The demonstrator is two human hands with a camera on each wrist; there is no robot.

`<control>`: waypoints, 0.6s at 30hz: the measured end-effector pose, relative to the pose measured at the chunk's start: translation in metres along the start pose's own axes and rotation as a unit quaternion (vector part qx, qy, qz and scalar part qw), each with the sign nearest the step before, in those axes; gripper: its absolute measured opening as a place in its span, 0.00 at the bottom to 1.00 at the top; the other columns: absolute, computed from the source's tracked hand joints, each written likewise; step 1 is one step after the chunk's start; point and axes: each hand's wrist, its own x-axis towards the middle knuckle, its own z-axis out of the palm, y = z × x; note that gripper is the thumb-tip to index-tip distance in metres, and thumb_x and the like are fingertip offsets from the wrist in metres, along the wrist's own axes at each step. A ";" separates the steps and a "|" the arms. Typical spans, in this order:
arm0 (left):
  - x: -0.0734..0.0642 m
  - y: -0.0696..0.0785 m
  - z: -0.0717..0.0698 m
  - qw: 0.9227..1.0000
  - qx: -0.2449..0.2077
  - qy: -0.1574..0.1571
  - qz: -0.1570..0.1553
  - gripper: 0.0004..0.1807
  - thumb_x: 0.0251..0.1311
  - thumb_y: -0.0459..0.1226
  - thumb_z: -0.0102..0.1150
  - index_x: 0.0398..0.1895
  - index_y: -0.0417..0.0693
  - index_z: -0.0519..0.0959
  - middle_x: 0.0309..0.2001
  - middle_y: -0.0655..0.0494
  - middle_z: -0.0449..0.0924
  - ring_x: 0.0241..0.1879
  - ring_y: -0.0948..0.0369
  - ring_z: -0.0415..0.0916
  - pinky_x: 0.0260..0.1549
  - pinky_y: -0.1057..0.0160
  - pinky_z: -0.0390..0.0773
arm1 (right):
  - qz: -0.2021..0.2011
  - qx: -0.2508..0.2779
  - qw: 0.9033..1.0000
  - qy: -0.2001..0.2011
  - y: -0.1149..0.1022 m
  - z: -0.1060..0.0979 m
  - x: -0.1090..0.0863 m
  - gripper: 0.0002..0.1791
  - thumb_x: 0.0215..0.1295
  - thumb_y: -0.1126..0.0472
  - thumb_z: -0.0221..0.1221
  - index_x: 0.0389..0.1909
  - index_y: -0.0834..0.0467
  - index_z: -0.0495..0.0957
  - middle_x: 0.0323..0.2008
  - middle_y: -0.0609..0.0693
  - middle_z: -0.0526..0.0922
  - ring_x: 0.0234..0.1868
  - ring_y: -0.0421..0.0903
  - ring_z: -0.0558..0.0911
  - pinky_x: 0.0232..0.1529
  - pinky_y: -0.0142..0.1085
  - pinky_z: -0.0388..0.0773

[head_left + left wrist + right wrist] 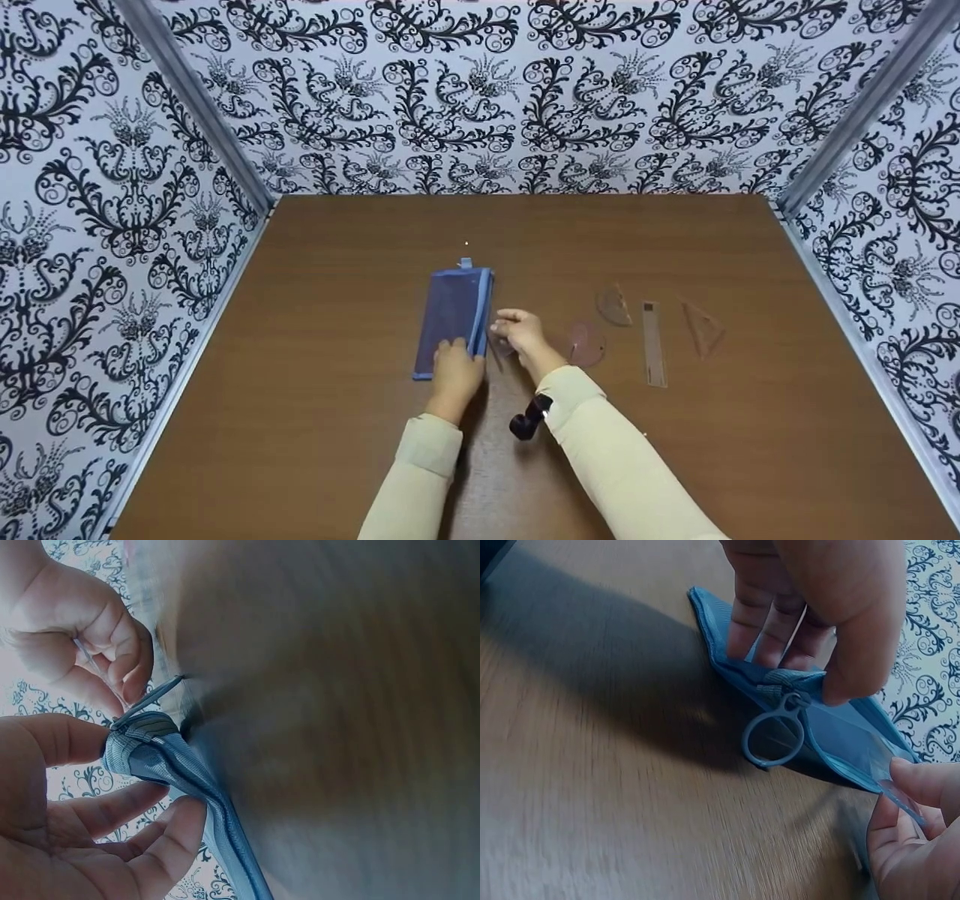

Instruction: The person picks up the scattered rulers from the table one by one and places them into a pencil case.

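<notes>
A blue zip pouch (452,307) with a see-through panel lies on the table, its zip edge facing right. My left hand (456,375) grips the near end of that edge, thumb on one side and fingers on the other, beside the zip's ring pull (774,739). The pouch mouth gapes there. Just right of the mouth, my right hand (521,335) pinches a thin clear plastic piece (901,801) between thumb and fingers. One end of this piece is at the opening; its full shape is hidden by the fingers.
Right of my right hand lie a pinkish clear rounded piece (587,346), a clear protractor (615,306), a clear ruler (654,346) and a clear set square (703,328). A black device (529,418) sits at my right wrist. Patterned walls (480,97) enclose the wooden table (330,450).
</notes>
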 end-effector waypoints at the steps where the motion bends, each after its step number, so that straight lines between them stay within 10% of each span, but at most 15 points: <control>1: 0.000 0.000 0.000 1.000 0.002 -0.001 0.000 0.22 0.57 0.36 0.60 0.52 0.29 0.76 0.48 0.33 0.74 0.49 0.39 0.73 0.51 0.46 0.74 | 0.007 -0.011 1.000 0.004 -0.016 0.005 -0.015 0.19 0.51 0.70 0.68 0.46 0.61 0.82 0.37 0.55 0.85 0.33 0.45 0.83 0.30 0.35 0.79; 7: 0.001 0.000 0.000 1.000 0.007 -0.006 -0.003 0.23 0.57 0.36 0.59 0.53 0.29 0.76 0.49 0.33 0.74 0.49 0.39 0.73 0.50 0.46 0.74 | 0.047 -0.062 0.996 0.037 -0.109 0.032 -0.099 0.21 0.58 0.75 0.60 0.54 0.70 0.76 0.47 0.63 0.82 0.41 0.48 0.83 0.37 0.37 0.80; 14: 0.001 0.001 -0.001 1.000 0.007 -0.014 -0.010 0.23 0.58 0.36 0.58 0.55 0.30 0.75 0.51 0.34 0.73 0.52 0.40 0.72 0.53 0.47 0.73 | 0.010 -0.021 1.000 0.021 -0.055 0.026 -0.051 0.16 0.53 0.74 0.63 0.45 0.64 0.81 0.37 0.56 0.85 0.35 0.45 0.84 0.30 0.35 0.80; 18: 0.001 0.001 -0.002 1.000 0.003 -0.016 -0.010 0.23 0.58 0.36 0.59 0.55 0.30 0.75 0.51 0.34 0.73 0.52 0.40 0.72 0.53 0.47 0.73 | 0.045 -0.056 0.997 0.039 -0.083 0.036 -0.075 0.21 0.59 0.74 0.60 0.55 0.67 0.77 0.49 0.62 0.82 0.44 0.50 0.83 0.38 0.40 0.81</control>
